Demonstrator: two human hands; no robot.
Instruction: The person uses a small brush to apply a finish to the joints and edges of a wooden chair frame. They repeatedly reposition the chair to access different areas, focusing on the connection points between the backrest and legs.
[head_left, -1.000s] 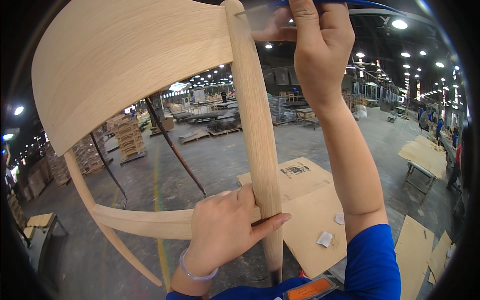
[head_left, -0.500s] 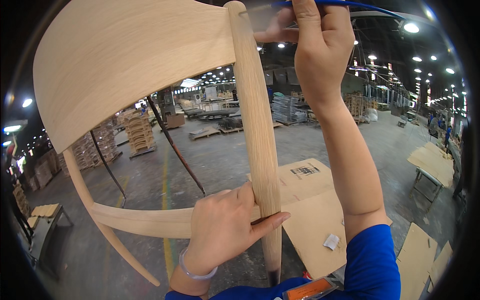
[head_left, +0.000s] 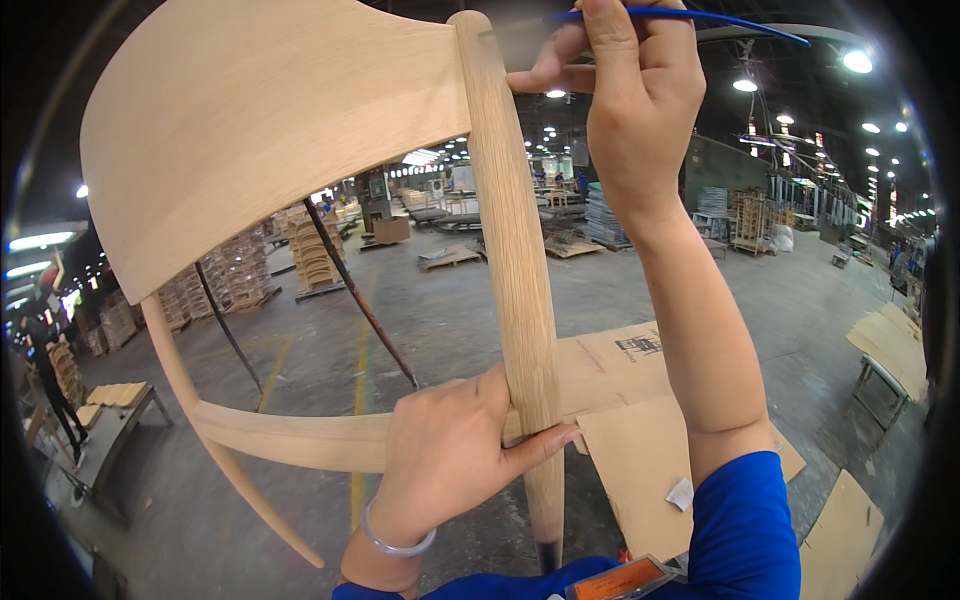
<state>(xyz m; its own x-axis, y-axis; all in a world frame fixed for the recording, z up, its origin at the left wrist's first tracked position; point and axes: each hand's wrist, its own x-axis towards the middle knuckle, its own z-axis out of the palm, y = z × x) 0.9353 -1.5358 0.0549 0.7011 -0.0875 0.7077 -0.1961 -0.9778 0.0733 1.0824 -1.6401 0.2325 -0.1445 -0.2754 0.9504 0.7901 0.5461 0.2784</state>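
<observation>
A bare pale wooden chair frame fills the left and middle, with a broad curved backrest panel at its top. My left hand is wrapped round the joint where a curved rail meets the upright post, its thumb across the post. Higher up, my right hand pinches a thin blue-handled brush. The brush's blurred tip points left at the rounded top of the post; I cannot tell whether it touches. One right finger reaches close to the post's side.
Flattened cardboard lies below and right of the post, with a small white scrap on it. Two dark thin rods show behind the frame. Stacked wooden parts stand farther back. Work tables flank both sides.
The background has slid to the right as the view turned left. The backrest sits slightly lower and further right. Both hands keep their grips.
</observation>
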